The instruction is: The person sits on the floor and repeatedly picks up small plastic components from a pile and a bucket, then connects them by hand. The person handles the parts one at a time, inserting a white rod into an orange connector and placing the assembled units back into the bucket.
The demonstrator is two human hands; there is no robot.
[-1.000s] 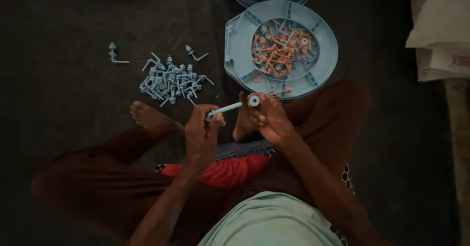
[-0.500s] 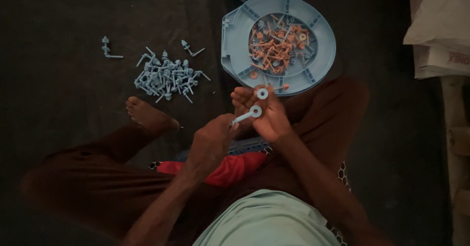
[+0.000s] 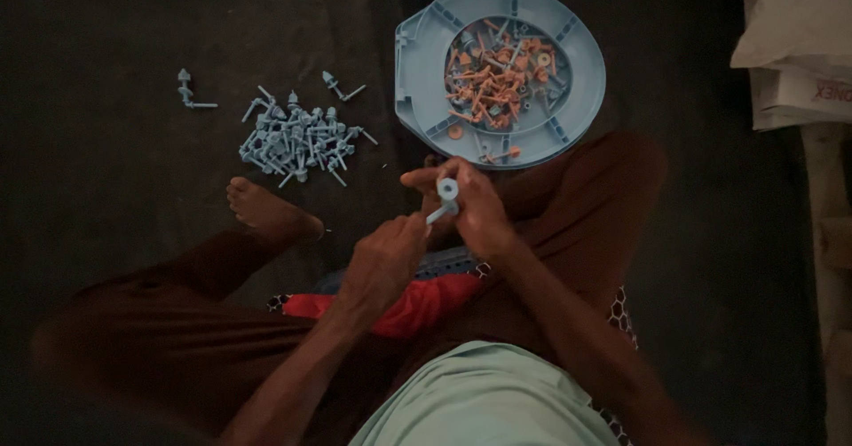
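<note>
Head view of a person seated cross-legged on a dark floor [image 3: 115,144]. The left hand [image 3: 383,260] has its fingers closed around the lower end of a small pale-blue plastic peg [image 3: 441,213]. The right hand [image 3: 475,211] has its fingers closed on a pale-blue ring piece [image 3: 447,188] at the peg's upper end; the two parts touch, held just above the lap at picture centre. At 12 o'clock from the hands lies a round pale-blue tray [image 3: 581,113] holding a mix of orange and blue small parts [image 3: 501,73] in its central well. At 10 o'clock from the hands a heap of assembled blue pegs [image 3: 297,140] lies on the floor, with a stray one [image 3: 188,91] farther out at 10 o'clock. A bare foot [image 3: 266,211] rests at 9 o'clock, just below the heap. White bags [image 3: 794,47] stand at 2 o'clock.
</note>
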